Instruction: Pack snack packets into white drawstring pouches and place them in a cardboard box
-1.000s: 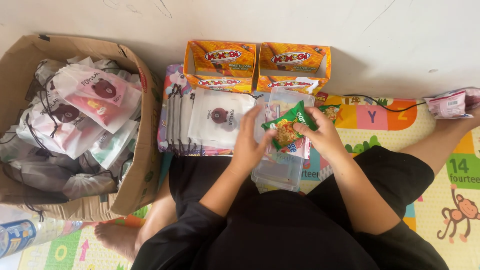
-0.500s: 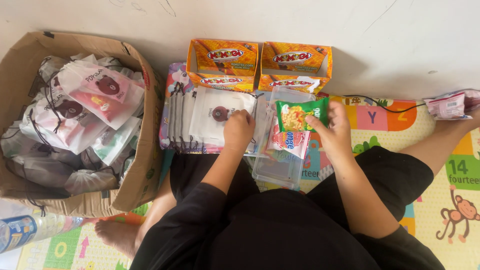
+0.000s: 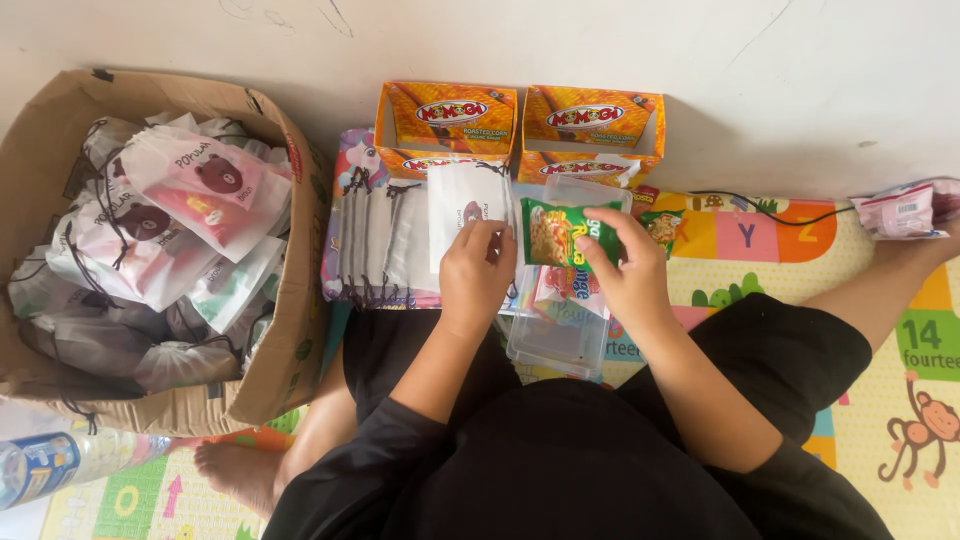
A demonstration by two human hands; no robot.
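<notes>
My left hand [image 3: 476, 270] grips a white drawstring pouch [image 3: 463, 215] with a brown bear print, lifted off the stack of pouches [image 3: 380, 250]. My right hand [image 3: 625, 270] holds a green snack packet [image 3: 560, 232] next to the pouch. Under both hands lies a clear plastic box [image 3: 555, 345] with a pink-and-white packet [image 3: 570, 285] in it.
A cardboard box [image 3: 285, 330] at left is full of filled white pouches [image 3: 190, 190]. Two orange snack display cartons [image 3: 445, 125] [image 3: 588, 130] stand against the wall. A pink packet [image 3: 900, 212] lies at right on the colourful play mat [image 3: 920, 400]. A bottle [image 3: 45, 465] lies bottom left.
My left hand has picked one white pouch up from the stack. My right hand has brought the green packet left, close to the pouch.
</notes>
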